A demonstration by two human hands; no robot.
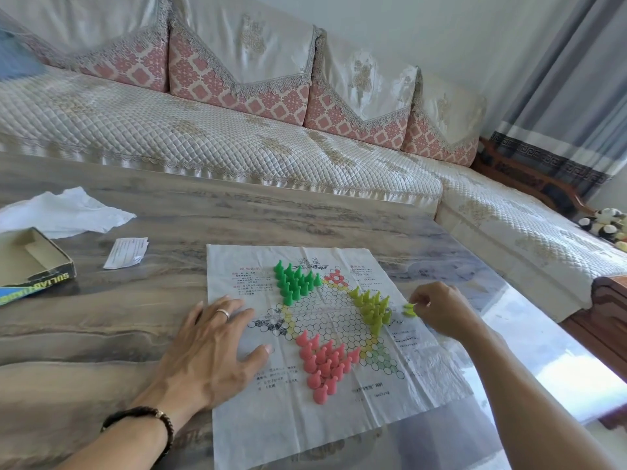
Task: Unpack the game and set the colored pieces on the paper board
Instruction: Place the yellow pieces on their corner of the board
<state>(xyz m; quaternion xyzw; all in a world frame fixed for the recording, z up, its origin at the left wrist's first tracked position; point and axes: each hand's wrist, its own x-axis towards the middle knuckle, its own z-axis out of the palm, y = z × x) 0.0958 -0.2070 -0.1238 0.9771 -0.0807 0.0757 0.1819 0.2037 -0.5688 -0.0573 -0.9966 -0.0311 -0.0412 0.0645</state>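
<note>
While the left hand (207, 347) lies flat with its fingers (234, 305) spread across the left edge of the paper board (339, 418), most likely to keep the thin, creased sheet from sliding or lifting on the smooth desk (118, 317), the right hand (437, 310) works at the board's right side. Its fingers are curled and pinch a yellow-green piece (410, 310) held just beside the yellow-green cluster (373, 308); whether that piece touches the paper cannot be told.

3 groups of pieces stand on the printed star: the green cluster (297, 281) at the upper left point, the yellow-green cluster at the right point, and the pink cluster (324, 364) at the lower point. Each group is packed tightly into its own triangle, which fits a starting layout, so the setting-out looks nearly done, with the pinched piece probably among the last to go in. Placing it calls for care, since the neighbours stand close and a nudge could topple them.

An opened game box (34, 266) sits at the desk's left edge, with a crumpled white wrapper (64, 212) behind it and a folded leaflet (126, 252) nearby, all well apart from the board, which leaves the working area free.
</note>
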